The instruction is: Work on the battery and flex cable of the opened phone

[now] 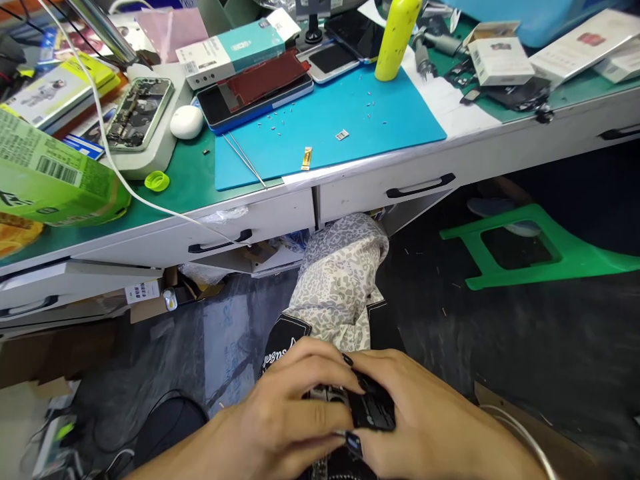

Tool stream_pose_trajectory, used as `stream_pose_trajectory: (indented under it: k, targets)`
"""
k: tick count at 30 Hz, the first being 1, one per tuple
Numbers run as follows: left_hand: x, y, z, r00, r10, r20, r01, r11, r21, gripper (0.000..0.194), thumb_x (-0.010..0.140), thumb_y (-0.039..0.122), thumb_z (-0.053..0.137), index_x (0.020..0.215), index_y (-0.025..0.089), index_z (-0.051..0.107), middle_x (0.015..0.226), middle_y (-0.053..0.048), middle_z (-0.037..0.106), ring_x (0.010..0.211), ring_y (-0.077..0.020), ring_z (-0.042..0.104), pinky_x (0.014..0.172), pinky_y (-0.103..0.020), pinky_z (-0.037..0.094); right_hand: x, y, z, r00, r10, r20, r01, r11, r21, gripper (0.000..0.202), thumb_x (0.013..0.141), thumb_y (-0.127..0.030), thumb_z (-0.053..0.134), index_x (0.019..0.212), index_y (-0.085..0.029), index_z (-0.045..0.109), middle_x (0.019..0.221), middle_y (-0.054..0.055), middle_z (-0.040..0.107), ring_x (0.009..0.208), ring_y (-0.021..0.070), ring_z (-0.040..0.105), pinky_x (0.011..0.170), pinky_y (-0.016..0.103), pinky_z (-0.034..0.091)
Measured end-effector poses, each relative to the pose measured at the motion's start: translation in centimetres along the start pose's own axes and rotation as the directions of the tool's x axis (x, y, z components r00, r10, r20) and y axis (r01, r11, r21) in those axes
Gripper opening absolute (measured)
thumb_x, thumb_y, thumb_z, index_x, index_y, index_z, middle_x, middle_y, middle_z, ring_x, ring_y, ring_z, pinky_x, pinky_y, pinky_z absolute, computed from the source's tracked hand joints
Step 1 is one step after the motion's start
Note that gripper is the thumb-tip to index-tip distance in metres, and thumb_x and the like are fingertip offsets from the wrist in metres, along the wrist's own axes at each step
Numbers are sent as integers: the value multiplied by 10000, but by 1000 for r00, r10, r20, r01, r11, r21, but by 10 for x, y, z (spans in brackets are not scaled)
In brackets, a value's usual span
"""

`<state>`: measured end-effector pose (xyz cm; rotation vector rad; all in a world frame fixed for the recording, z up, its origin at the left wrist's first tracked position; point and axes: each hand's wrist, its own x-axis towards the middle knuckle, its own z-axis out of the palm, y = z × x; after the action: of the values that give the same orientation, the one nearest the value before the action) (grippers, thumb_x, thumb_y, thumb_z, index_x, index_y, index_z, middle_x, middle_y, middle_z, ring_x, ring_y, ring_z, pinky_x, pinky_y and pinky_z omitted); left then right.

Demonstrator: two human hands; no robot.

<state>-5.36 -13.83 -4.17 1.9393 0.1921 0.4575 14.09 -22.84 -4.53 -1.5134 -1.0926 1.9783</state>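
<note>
Low in the view, over the lap, both hands hold a dark phone-like device (373,407) with some inner parts showing. My left hand (295,407) curls over its left side, fingers bent across it. My right hand (415,413) grips the right side, its thumb and fingers around the edge. The palms hide much of the device. Beyond, on the desk, a blue mat (350,113) bears tweezers (245,159), a small gold piece (307,158), a small silver part (343,135) and several tiny screws.
An opened phone (140,113), a white round case (187,122), a green bag (55,173) and a yellow bottle (397,37) stand on the desk. A white cable (107,143) hangs over its edge. Drawers (375,193) front it. A green stool (540,247) is on the right.
</note>
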Motion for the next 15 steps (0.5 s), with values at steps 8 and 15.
stream_pose_trajectory:
  k: [8,15]
  targets:
    - [-11,15,-11,990,138,-8,-133,965,224,340,785,231,745,1103,156,652,1023,-132,694,1033,-245,632,904,-335,564,-25,-24,19,982,-56,-180,-29,898,-438,392,683,-434,729,1019,-259,630,987,53,659,870,291,608,766,406,468]
    - [-13,25,-6,988,121,-96,-92,961,259,263,903,314,599,1129,188,645,959,-98,701,1020,-227,647,938,-325,549,-30,-22,13,962,-223,-159,90,805,-587,735,637,-507,811,1263,-185,604,1186,156,658,1011,386,628,878,505,508]
